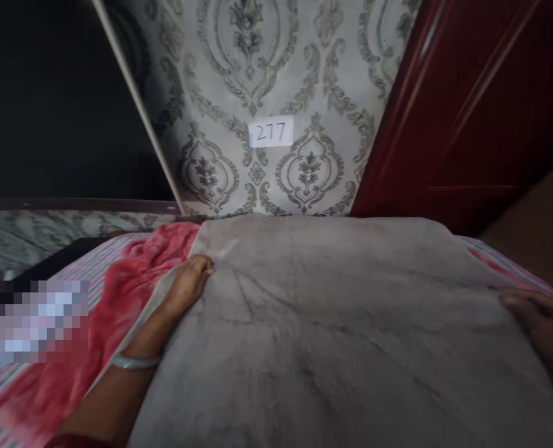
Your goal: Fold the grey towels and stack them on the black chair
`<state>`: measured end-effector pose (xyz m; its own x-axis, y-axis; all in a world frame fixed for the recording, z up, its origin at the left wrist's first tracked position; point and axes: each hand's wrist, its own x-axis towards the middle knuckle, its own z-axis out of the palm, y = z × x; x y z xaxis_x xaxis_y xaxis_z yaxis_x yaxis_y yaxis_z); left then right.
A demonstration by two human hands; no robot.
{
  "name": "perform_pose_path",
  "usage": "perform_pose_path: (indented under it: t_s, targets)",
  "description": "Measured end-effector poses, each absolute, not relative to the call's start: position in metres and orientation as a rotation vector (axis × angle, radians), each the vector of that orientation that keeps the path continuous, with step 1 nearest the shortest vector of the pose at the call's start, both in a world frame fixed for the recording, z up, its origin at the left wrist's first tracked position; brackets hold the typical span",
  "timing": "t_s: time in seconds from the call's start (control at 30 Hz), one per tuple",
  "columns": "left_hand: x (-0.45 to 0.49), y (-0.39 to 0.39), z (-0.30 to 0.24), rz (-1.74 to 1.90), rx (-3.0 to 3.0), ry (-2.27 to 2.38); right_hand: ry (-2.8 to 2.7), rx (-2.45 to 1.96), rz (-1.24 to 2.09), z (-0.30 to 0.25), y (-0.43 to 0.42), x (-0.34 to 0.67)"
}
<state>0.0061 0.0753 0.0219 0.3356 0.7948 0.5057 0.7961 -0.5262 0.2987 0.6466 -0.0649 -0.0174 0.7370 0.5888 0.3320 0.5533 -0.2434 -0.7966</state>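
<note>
A large grey plush blanket (332, 323) lies spread flat over the bed in front of me. My left hand (190, 281) rests on its left edge near the far corner, fingers curled down onto the fabric; a silver bangle (134, 361) sits on that wrist. My right hand (540, 320) lies on the blanket's right edge, blurred by motion, so its fingers are hard to read. A red fleece cloth (118, 292) is bunched just left of my left hand, partly under the grey blanket.
A striped bedsheet (5, 379) shows at the left and right of the blanket. Patterned wallpaper with a paper label reading 277 (271, 132) is straight ahead. A dark red wooden door (467, 112) stands at the right, a dark panel at the left.
</note>
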Motion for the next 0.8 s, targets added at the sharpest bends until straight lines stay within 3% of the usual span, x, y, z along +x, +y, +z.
perform_pose_path:
  t_s: [0.23,0.47,0.8]
  targets:
    - [0.005,0.072,0.031,-0.98,-2.287,-1.825,-0.682,-1.763,0.117,-0.001,-0.065,0.638]
    - [0.006,0.061,0.044,-0.716,-2.066,-1.979,-0.685,-1.61,0.147,-0.014,-0.064,0.653]
    - [0.001,0.062,0.039,-0.74,-2.286,-1.67,-0.753,-1.64,0.195,-0.015,-0.061,0.658]
